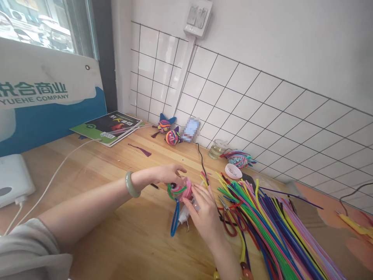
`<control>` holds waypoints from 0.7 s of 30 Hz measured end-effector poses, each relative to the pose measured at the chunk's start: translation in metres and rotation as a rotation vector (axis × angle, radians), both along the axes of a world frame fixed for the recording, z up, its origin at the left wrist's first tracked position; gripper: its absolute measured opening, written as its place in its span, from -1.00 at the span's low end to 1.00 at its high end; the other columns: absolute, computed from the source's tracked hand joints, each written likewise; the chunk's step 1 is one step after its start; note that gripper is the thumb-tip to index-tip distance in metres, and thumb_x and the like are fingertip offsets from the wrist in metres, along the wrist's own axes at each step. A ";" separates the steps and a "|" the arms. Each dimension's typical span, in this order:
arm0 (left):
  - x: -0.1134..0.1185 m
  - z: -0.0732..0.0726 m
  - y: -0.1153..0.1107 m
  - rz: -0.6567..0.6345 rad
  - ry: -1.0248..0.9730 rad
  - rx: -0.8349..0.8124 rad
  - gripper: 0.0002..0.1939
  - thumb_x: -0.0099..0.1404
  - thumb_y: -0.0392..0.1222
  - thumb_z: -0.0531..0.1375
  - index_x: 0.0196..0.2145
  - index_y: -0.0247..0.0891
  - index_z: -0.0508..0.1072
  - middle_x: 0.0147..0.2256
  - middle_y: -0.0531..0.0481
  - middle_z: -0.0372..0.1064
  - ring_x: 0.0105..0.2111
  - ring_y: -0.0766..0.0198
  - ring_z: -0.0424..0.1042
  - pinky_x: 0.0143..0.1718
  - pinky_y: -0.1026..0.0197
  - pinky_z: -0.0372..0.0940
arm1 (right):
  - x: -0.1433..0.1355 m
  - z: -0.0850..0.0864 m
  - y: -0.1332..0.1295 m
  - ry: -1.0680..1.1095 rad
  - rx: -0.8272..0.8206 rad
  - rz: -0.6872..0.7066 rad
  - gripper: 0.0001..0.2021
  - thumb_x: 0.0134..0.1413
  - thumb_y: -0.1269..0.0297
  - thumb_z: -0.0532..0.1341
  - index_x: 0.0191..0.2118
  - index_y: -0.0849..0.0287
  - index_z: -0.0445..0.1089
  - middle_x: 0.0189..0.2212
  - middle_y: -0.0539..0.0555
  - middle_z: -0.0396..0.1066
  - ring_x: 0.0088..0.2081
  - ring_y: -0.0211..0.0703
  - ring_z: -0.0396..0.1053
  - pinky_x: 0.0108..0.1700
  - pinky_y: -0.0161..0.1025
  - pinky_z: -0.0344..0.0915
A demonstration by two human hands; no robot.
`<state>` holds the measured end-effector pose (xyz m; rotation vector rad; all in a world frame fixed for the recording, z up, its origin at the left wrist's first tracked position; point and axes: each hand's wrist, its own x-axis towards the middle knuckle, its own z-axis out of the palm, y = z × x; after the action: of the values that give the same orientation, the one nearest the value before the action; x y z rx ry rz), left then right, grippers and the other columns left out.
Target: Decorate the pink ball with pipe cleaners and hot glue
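Note:
A small pipe-cleaner figure (178, 189), with pink coils, green strips and a dark round eye, is between my hands above the table. A blue pipe-cleaner loop (175, 219) hangs down from its lower side. My left hand (170, 174) grips the figure from above, its fingers bent over the top. From the right, my right hand (204, 208) pinches the pink coils between thumb and fingers. Partly hidden beneath my right hand lies a white hot glue gun (184, 215) with a wire stand. Right of that hand are red-handled scissors (230, 219).
Bundled colourful pipe cleaners (271, 217) cover the table's right side. Along the tiled wall stand two finished figures (173, 136), a blurred phone (190, 129), a glass jar (218, 149), a striped fish-like figure (239, 158) and a pink bowl (233, 171). Booklets (109, 126) lie back left.

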<state>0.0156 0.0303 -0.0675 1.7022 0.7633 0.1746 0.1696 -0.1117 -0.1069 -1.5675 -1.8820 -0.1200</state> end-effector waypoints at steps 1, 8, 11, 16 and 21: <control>0.000 0.002 -0.001 -0.005 -0.023 0.011 -0.22 0.02 -0.10 0.25 0.19 -0.39 0.17 -0.03 -0.27 0.36 -0.10 0.04 0.43 -0.20 0.18 0.35 | 0.000 0.002 -0.001 0.036 0.026 -0.009 -0.67 0.15 0.16 0.20 -0.02 0.21 0.42 -0.07 0.22 0.47 0.01 0.07 0.37 0.18 0.19 0.12; -0.004 0.021 -0.019 0.026 -0.182 0.220 -0.24 0.07 -0.04 0.26 0.19 -0.34 0.18 0.02 -0.26 0.34 -0.10 0.05 0.42 -0.15 0.14 0.34 | -0.005 0.020 -0.008 0.590 -0.044 -0.187 -0.66 0.11 0.11 0.20 -0.08 0.21 0.45 -0.07 0.23 0.47 -0.03 0.05 0.42 -0.02 0.01 0.38; -0.004 0.028 -0.030 0.047 -0.193 0.315 -0.29 0.09 -0.01 0.24 0.17 -0.27 0.21 -0.03 -0.18 0.39 -0.12 0.09 0.43 -0.15 0.16 0.33 | -0.007 0.027 -0.010 0.758 -0.095 -0.186 -0.65 0.07 0.08 0.23 -0.09 0.19 0.44 -0.07 0.21 0.47 -0.03 0.05 0.42 -0.06 -0.05 0.41; -0.004 0.033 -0.043 0.095 -0.169 0.421 -0.29 0.12 0.06 0.21 0.17 -0.31 0.22 -0.04 -0.17 0.40 -0.11 0.08 0.42 -0.16 0.19 0.33 | -0.009 0.031 -0.010 0.808 -0.079 -0.148 -0.66 0.05 0.10 0.24 -0.10 0.18 0.43 -0.08 0.21 0.46 -0.06 0.04 0.43 -0.08 -0.06 0.42; -0.002 0.030 -0.047 0.118 -0.161 0.500 -0.32 0.13 0.07 0.20 0.16 -0.28 0.25 -0.09 -0.15 0.43 -0.08 0.06 0.41 -0.19 0.21 0.33 | -0.009 0.027 -0.009 0.785 -0.055 -0.164 -0.68 0.02 0.14 0.26 -0.11 0.18 0.42 -0.08 0.20 0.46 -0.03 0.04 0.40 -0.02 -0.03 0.39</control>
<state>0.0133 -0.0169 -0.0378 2.0801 0.7384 0.6195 0.1605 -0.1209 -0.0803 -1.4989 -1.1489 0.4228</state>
